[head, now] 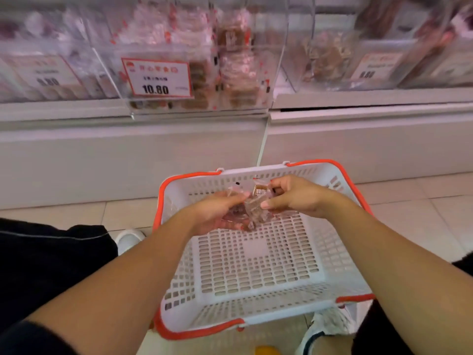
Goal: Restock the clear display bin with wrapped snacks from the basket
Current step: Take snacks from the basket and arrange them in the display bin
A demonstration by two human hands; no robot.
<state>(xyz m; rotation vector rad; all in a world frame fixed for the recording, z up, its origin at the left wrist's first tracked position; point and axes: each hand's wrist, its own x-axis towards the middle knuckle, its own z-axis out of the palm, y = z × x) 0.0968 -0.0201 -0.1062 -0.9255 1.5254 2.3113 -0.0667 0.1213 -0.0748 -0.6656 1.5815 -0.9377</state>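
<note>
- Red-bordered white price tag on the front of the clear display bin reads "10.80" in bold black digits; the red and black characters above it are too blurred to read.
- A neighbouring tag at the left seems to read "9.80", and another on the right-hand bin is too smeared to read.
- The wrapped snacks sit between both hands, held over the far end of the white basket with orange handles, well below the display bin.
- The left hand lies palm up, fingers loosely curled, cupping several packets with its thumb pressed on top.
- The right hand curls its fingers and thumb around packets from the other side, pinching them.
- The packets are small, in clear crinkled film, with brown contents and small dark marks on the wrap.
- The display bin holds stacks of similar brown packets with red-printed wrap.
- The basket rests on the pale tiled floor.
</note>
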